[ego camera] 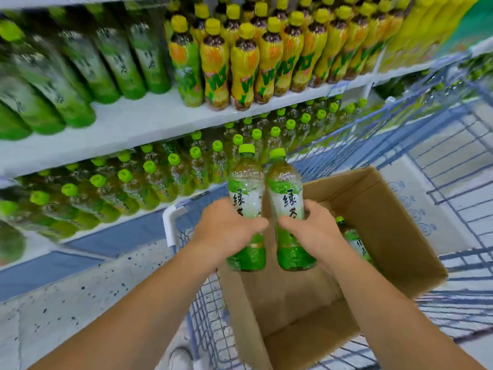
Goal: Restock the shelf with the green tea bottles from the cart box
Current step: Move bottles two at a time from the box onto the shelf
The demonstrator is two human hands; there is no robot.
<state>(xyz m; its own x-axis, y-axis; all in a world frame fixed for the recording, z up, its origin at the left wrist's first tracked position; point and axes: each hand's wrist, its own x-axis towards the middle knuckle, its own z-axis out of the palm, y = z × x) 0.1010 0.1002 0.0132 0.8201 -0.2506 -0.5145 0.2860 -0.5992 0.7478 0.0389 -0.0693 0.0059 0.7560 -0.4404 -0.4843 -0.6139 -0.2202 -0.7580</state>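
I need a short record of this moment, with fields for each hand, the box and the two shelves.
left hand: grips first green tea bottle, cap up
right hand: grips second green tea bottle, cap up, beside the first
cardboard box: open, in blue wire cart; third green tea bottle inside
lower shelf: rows of green-capped bottles
upper shelf: yellow-capped bottles, green bottles at their left

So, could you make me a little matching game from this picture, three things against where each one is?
Things: 1 brown cardboard box; 2 yellow-capped plastic bottles; 3 left hand.
Places: A on the upper white shelf; B gripping a green-capped tea bottle; C inside the blue wire cart.
Pairs: 1-C, 2-A, 3-B.
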